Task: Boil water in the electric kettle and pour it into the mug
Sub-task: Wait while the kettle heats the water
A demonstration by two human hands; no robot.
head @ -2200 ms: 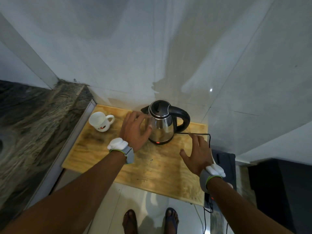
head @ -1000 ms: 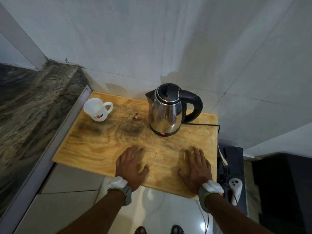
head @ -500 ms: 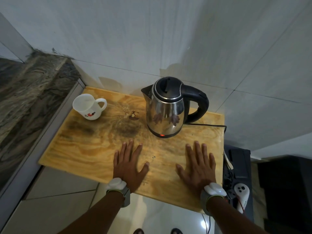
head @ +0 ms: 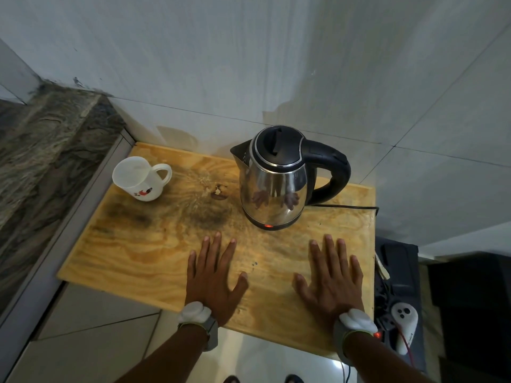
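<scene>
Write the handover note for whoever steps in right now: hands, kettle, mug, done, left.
Left hand: flat on the wooden board, fingers spread, holding nothing.
Right hand: also flat on the board, empty.
Kettle: upright at the back of the board, lid closed, handle to the right, cord running off right; red light lit at its base.
Mug: back left of the board, well apart from the kettle, handle to the right; looks empty.
Done: kettle appears switched on.
Left: wait for the boil, then lift the kettle by the handle and pour into the mug.
</scene>
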